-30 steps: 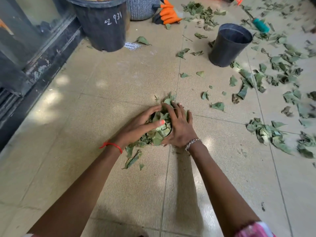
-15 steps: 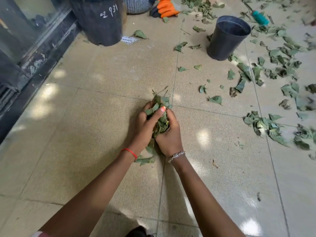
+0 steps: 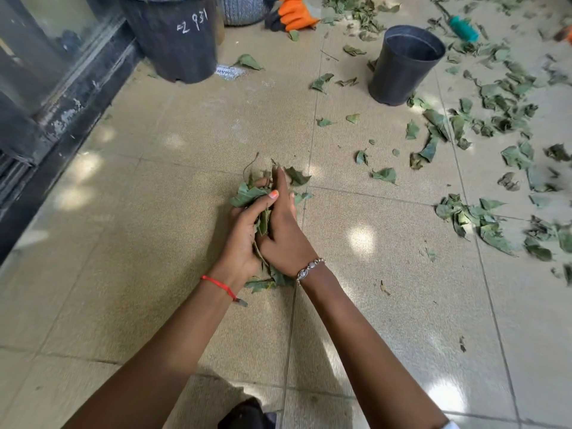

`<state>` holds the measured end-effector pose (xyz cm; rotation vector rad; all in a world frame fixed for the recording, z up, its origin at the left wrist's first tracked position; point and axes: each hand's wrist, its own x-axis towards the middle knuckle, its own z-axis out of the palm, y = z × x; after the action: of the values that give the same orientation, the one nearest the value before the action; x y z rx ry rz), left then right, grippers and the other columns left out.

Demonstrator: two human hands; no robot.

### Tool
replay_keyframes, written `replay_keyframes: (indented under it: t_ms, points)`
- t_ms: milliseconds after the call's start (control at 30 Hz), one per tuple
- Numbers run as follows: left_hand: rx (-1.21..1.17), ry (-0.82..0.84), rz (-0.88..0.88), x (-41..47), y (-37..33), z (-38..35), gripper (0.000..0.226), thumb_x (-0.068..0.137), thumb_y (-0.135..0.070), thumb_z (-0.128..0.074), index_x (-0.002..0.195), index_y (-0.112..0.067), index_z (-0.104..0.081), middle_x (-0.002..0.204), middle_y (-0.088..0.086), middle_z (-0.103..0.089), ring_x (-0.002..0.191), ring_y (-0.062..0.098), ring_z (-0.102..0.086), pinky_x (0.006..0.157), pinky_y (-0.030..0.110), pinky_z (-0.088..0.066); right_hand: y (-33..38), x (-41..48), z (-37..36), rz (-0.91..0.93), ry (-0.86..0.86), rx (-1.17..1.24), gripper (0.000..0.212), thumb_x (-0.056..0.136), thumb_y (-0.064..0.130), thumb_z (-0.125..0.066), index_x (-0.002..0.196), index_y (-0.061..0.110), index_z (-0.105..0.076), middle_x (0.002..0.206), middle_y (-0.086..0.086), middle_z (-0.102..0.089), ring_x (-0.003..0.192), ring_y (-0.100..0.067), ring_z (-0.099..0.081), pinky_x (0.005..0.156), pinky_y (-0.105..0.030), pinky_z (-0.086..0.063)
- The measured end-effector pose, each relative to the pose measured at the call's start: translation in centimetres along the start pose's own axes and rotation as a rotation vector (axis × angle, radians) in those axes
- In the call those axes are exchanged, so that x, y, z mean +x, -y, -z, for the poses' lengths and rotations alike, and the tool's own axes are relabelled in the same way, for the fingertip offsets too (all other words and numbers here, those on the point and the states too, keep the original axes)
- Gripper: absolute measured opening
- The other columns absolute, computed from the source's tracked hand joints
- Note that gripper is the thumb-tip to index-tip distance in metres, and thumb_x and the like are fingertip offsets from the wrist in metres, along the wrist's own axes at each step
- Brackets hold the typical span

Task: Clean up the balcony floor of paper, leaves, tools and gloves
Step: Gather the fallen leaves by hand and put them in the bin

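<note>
A bunch of green leaves (image 3: pixel 247 195) is pressed between my two hands above the tan floor tiles. My left hand (image 3: pixel 244 233) cups the bunch from the left, thumb laid across its top. My right hand (image 3: pixel 286 230) presses it from the right with long, fairly straight fingers. A few leaves (image 3: pixel 263 283) stick out under my wrists. Loose leaves (image 3: pixel 483 221) litter the floor to the right. Orange gloves (image 3: pixel 295 12) lie at the top. A teal-handled tool (image 3: pixel 462 27) lies at the top right. A scrap of printed paper (image 3: pixel 229 71) lies beside the big pot.
A small black pot (image 3: pixel 402 75) stands empty and upright at the upper right. A large black pot (image 3: pixel 173 41) with chalk marks stands at the upper left, a grey woven pot (image 3: pixel 244 9) behind it. A dark door frame (image 3: pixel 62 119) runs along the left edge.
My hands have closed together from a spread, flat gathering pose, squeezing the leaf pile into a tight bunch and raising it off the tiles. A few leaves stay on the floor below.
</note>
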<state>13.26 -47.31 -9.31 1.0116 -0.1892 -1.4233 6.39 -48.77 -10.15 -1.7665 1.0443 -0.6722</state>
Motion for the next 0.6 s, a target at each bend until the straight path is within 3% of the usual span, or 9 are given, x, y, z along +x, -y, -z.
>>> replay_keyframes:
  t_ms: [67,133,233,300,367,433,500,600]
  points:
    - [-0.049,0.012,0.036,-0.1,-0.1,0.2,0.03,0.092,-0.009,-0.049,0.12,-0.01,-0.059,0.116,0.004,-0.066,0.1,0.012,-0.066,0.075,0.023,-0.056,0.1,0.0,0.1,-0.019,0.027,0.006,0.099,0.063,0.008,-0.04,0.145,0.011,0.014,0.156,-0.006,0.005,0.144,-0.017,0.01,0.116,-0.032,0.012]
    - [-0.005,-0.003,0.088,0.0,-0.3,0.5,0.025,0.089,-0.016,-0.054,0.113,-0.014,-0.064,0.113,0.002,-0.068,0.097,0.011,-0.067,0.075,0.024,-0.055,0.3,0.0,0.2,-0.065,0.067,0.078,0.1,0.063,0.015,-0.043,0.146,0.014,0.012,0.155,-0.001,0.005,0.144,-0.015,0.011,0.118,-0.035,0.009]
    - [0.048,-0.132,0.034,0.8,-0.1,1.3,0.023,0.082,-0.013,-0.061,0.104,-0.008,-0.066,0.108,0.013,-0.066,0.096,0.025,-0.065,0.072,0.031,-0.056,0.7,0.7,0.8,-0.076,0.154,0.364,0.099,0.061,0.031,-0.06,0.145,0.018,-0.01,0.149,0.008,-0.012,0.14,-0.006,-0.007,0.118,-0.025,-0.009]
    - [0.068,-0.194,-0.013,1.1,-0.3,1.7,0.011,0.079,-0.005,-0.061,0.09,-0.005,-0.063,0.09,0.015,-0.063,0.085,0.03,-0.062,0.07,0.037,-0.054,0.3,1.9,1.7,-0.041,0.064,0.502,0.079,0.066,0.035,-0.061,0.137,0.021,-0.03,0.143,0.006,-0.03,0.135,-0.009,-0.025,0.112,-0.022,-0.025]
    - [0.118,-0.208,-0.034,1.2,-0.7,2.0,0.012,0.074,-0.002,-0.063,0.085,-0.004,-0.061,0.08,0.013,-0.061,0.08,0.029,-0.059,0.07,0.039,-0.052,0.1,3.5,3.1,-0.059,-0.119,0.403,0.047,0.085,0.016,-0.045,0.132,0.01,-0.044,0.138,-0.007,-0.045,0.127,-0.018,-0.043,0.107,-0.034,-0.036]
    - [0.164,-0.251,-0.1,1.4,-1.2,2.3,0.012,0.076,0.004,-0.061,0.072,-0.007,-0.06,0.066,0.006,-0.062,0.069,0.026,-0.06,0.072,0.042,-0.051,-0.4,5.2,4.3,-0.122,-0.23,0.234,0.038,0.093,0.018,-0.039,0.128,0.007,-0.05,0.133,-0.017,-0.05,0.117,-0.023,-0.051,0.1,-0.035,-0.04]
    - [0.198,-0.288,-0.142,1.7,-1.7,2.7,0.021,0.078,0.007,-0.058,0.067,-0.011,-0.059,0.058,0.001,-0.062,0.062,0.023,-0.06,0.071,0.042,-0.051,-1.6,6.9,4.8,-0.119,-0.135,-0.042,0.043,0.096,0.029,-0.037,0.134,0.01,-0.045,0.144,-0.012,-0.039,0.131,-0.021,-0.038,0.108,-0.033,-0.029]
    - [0.231,-0.283,-0.176,1.9,-2.3,3.3,0.021,0.077,0.009,-0.058,0.071,-0.011,-0.06,0.066,0.006,-0.06,0.063,0.023,-0.059,0.067,0.038,-0.052,-3.4,8.4,4.3,-0.083,0.11,-0.321,0.041,0.101,0.027,-0.032,0.139,0.014,-0.039,0.152,-0.005,-0.027,0.142,-0.019,-0.018,0.118,-0.038,-0.009]
